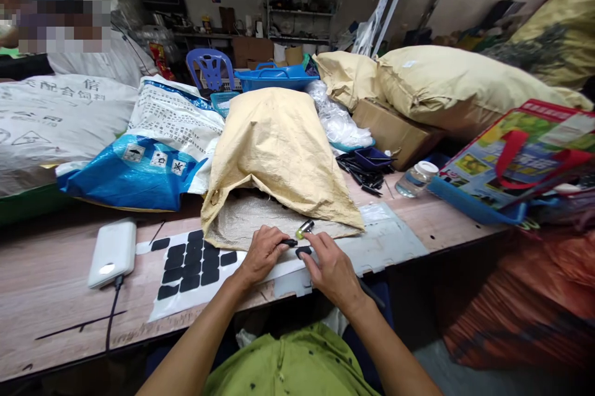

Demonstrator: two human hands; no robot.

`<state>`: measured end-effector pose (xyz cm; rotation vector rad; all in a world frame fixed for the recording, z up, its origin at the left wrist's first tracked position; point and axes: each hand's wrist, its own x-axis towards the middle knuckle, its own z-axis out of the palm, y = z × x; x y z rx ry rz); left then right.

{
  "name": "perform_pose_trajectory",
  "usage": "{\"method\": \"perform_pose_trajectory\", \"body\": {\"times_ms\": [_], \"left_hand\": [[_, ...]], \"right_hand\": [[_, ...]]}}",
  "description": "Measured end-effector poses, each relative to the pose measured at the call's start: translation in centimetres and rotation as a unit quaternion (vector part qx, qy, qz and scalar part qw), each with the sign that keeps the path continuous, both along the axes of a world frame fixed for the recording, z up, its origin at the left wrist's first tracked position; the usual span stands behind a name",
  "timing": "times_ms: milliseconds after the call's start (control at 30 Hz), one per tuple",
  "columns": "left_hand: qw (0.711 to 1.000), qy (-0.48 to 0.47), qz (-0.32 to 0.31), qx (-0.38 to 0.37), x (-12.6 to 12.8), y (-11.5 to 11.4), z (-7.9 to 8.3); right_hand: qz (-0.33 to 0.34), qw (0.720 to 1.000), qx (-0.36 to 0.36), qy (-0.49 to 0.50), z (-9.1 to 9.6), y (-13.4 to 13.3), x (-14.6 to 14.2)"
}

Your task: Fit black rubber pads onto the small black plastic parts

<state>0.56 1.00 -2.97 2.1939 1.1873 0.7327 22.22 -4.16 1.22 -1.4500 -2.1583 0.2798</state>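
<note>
My left hand is closed on a small black tube-shaped piece that points to the right. Thumb and fingers of my right hand pinch a black rounded patch, like those on the sheet. Just beyond the fingertips lies a short silver cylinder with a yellow-green end; whether my right fingers touch it, I cannot tell. Left of my left hand, a white backing sheet carries several black rounded-square patches. The open mouth of a tan woven sack faces my hands.
A white power bank with a cable stands at the left. Blue-white and white printed sacks lie behind it. To the right are black pen-like pieces, a lidded jar, a carton and a blue tray under a printed bag.
</note>
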Motion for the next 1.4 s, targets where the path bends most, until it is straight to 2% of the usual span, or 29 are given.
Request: {"method": "perform_pose_trajectory", "body": {"times_ms": [100, 233, 700, 967, 1400], "left_hand": [[1.000, 0.004, -0.019, 0.011, 0.0, -0.6, -0.4], [0.998, 0.012, -0.046, 0.030, -0.1, -0.5, -0.8], [0.996, 0.054, -0.062, 0.042, -0.1, -0.7, -0.3], [0.996, 0.038, -0.069, 0.036, -0.2, -0.5, -0.4], [0.998, -0.005, -0.057, 0.018, -0.3, -0.9, 0.1]], "right_hand": [[0.046, 0.998, -0.042, -0.009, -0.5, 0.4, -0.6], [0.057, 0.996, -0.059, -0.020, -1.4, 0.8, -0.9], [0.108, 0.993, -0.030, -0.042, -1.8, 2.2, -1.4], [0.116, 0.993, -0.031, 0.001, -2.4, 2.5, -1.8], [0.134, 0.979, -0.125, 0.087, -0.8, 1.7, -0.5]]}}
